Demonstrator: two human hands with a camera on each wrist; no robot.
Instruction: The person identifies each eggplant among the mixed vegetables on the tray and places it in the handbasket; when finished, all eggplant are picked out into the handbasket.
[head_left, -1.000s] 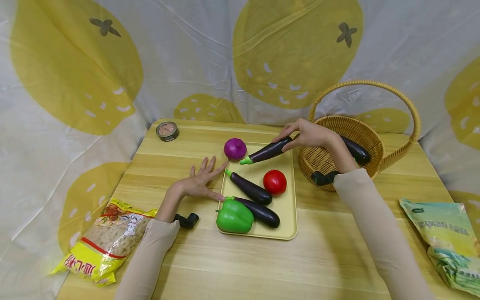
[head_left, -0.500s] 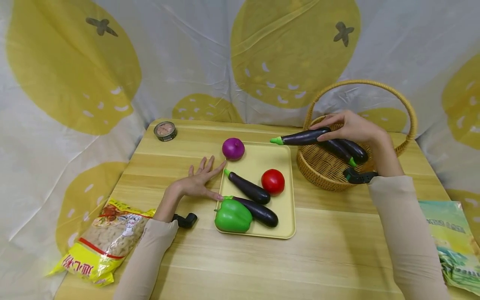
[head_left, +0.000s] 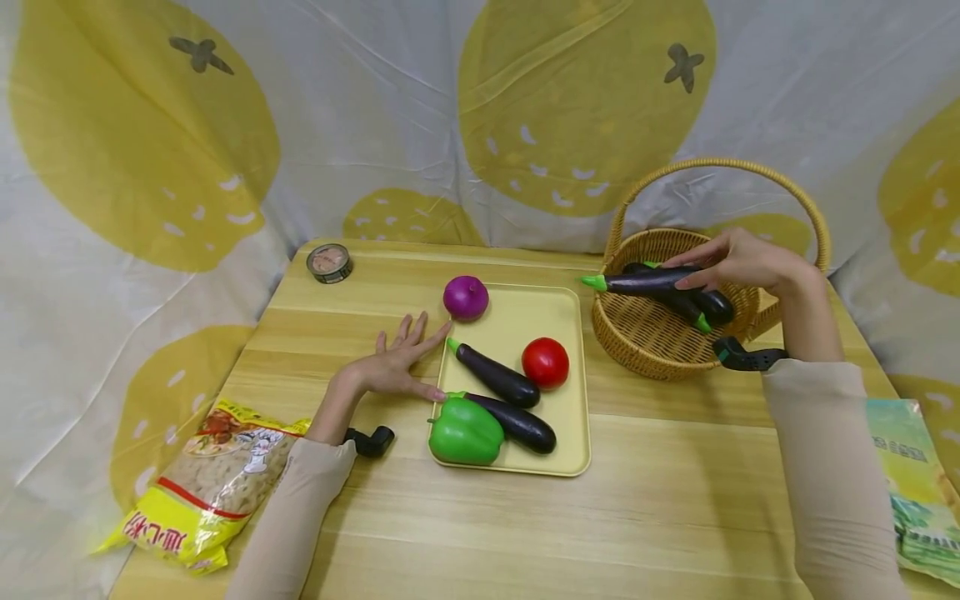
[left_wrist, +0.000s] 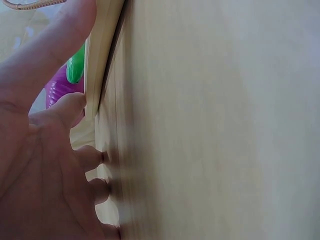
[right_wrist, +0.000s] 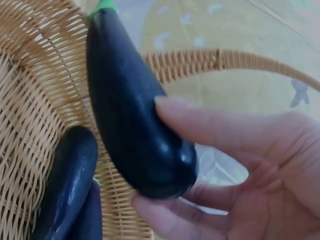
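My right hand (head_left: 757,265) pinches the thick end of an eggplant (head_left: 641,284) between thumb and fingers, above the wicker basket (head_left: 626,352). Its green stem points left, past the basket's rim. Two more eggplants lie inside the basket; in the right wrist view one of these eggplants (right_wrist: 67,172) shows below the held one. My left hand (head_left: 393,367) is spread on the table, thumb and index fingertip at the left edge of the yellow tray (head_left: 567,442). On that tray are two eggplants (head_left: 497,377), a green bell pepper (head_left: 467,431), a tomato (head_left: 546,363) and a purple onion (head_left: 466,298).
The basket's tall handle (head_left: 727,163) arches over its opening, beside my right hand. A bag of pasta (head_left: 217,475) lies at the left and a green-yellow packet (head_left: 918,483) at the right, partly behind my sleeve. A small round tin (head_left: 329,262) stands at the back left.
My right hand has lifted the eggplant off the tray side and carried it right, over the basket. My left hand has stayed at the tray's edge.
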